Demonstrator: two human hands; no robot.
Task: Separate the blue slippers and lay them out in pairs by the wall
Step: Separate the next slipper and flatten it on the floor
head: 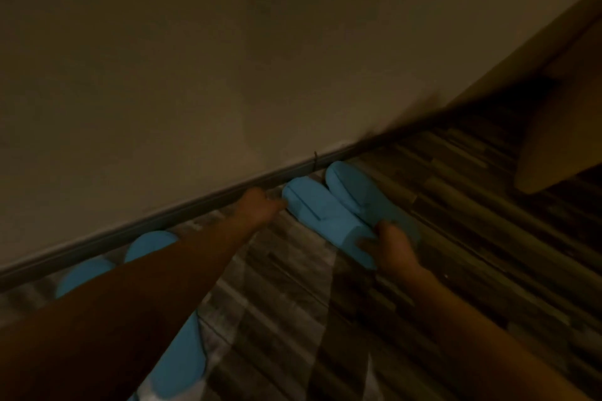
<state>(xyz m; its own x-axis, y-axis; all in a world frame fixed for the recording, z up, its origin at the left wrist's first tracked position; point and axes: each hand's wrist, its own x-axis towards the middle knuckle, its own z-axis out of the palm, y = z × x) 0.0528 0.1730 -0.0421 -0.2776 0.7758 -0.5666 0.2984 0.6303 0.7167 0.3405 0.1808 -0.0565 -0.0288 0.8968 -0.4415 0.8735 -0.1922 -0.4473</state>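
Two blue slippers (329, 215) lie side by side against the wall (228, 75). The right hand (392, 249) pinches their heel ends; the left hand (257, 207) rests loosely curled beside them. They look light, soft and floppy.

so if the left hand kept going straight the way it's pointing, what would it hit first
Probably the toe of the nearer blue slipper: the left hand points right along the baseboard, fingers almost at it. Blur hides whether they already touch.
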